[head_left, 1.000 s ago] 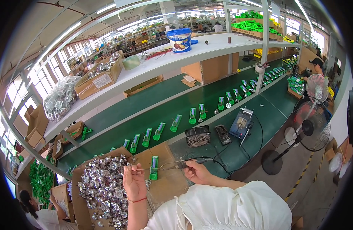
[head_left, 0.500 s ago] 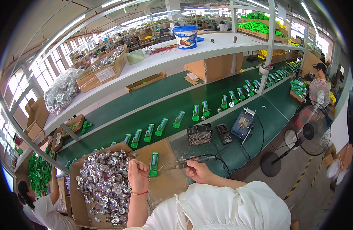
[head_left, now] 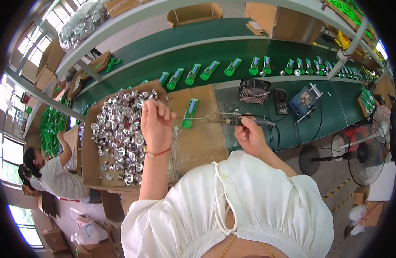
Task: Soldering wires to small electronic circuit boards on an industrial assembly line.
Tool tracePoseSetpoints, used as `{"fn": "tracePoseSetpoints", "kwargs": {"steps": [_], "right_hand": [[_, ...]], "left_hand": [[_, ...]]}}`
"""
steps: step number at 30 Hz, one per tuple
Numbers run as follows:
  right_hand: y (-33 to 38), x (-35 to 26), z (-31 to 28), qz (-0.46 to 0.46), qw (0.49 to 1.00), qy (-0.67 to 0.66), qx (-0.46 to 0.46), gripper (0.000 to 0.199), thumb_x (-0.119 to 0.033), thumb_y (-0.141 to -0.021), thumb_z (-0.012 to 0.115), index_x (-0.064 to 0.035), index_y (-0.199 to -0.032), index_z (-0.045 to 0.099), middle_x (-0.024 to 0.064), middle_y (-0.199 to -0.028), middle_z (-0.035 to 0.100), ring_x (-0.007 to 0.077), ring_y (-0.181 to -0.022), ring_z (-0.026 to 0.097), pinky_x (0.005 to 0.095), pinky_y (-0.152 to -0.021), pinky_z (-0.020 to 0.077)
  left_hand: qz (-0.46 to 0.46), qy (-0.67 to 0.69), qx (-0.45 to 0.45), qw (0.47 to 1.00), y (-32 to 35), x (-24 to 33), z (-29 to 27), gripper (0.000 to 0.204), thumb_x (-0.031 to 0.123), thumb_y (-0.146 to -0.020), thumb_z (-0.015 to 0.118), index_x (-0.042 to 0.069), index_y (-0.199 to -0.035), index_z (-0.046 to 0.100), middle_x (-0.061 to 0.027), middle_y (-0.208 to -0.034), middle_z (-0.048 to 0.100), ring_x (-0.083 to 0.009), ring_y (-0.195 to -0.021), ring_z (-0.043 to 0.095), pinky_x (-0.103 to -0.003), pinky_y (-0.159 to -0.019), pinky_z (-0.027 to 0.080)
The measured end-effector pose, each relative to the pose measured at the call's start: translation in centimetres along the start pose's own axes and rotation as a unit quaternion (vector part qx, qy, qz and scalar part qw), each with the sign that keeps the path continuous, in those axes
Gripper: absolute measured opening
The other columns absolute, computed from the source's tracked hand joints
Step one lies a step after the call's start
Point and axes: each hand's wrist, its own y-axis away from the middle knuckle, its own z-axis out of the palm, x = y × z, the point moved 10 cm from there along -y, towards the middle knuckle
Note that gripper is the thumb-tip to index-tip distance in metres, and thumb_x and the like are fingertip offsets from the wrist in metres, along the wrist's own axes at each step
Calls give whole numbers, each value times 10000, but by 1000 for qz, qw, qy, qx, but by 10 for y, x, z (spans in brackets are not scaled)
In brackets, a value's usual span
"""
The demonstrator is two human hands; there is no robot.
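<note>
My right hand [head_left: 252,135] grips the dark handle of a soldering iron [head_left: 261,122], its thin bent metal end reaching left over the cardboard. Raised over the right edge of a carton of silvery metal cups [head_left: 116,129], my left hand [head_left: 157,124] has its fingers curled closed. The iron's thin tip or a wire ends beside those fingers; what they hold is hidden. Between my hands, a green plastic housing [head_left: 190,114] with a pale strip lies on the cardboard sheet [head_left: 202,142]. A shiny metal cup [head_left: 177,131] sits by its lower end.
Several green housings [head_left: 193,74] line the green conveyor belt beyond. A black fan unit [head_left: 254,91], a dark holder [head_left: 281,102] and a blue bench device [head_left: 304,101] with cables stand right. A standing fan [head_left: 366,152] is far right; a co-worker [head_left: 56,172] is at left.
The view has tilted down, shifting the bench up and rightward. The iron's thin end now reaches across the green housing toward my left fingers, which remain closed.
</note>
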Motion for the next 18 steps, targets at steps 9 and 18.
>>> {"fn": "tracePoseSetpoints", "kwargs": {"steps": [9,18], "right_hand": [[8,-1,8,-3,1000,23,-14,82,-155,-791,558,-77,-810,540,45,-615,534,59,-450,384,186,-439,319],[7,-4,3,-7,1000,13,4,69,-109,-782,550,-46,-797,524,50,-612,526,65,-473,432,186,-442,330]], "left_hand": [[36,-147,19,988,5,4,-6,138,191,-913,379,65,-860,399,-17,-673,402,-78,-556,373,-213,-493,377],[188,-598,-143,766,16,9,41,69,70,-752,586,23,-800,574,-56,-673,565,-148,-588,497,-268,-527,406]]}}
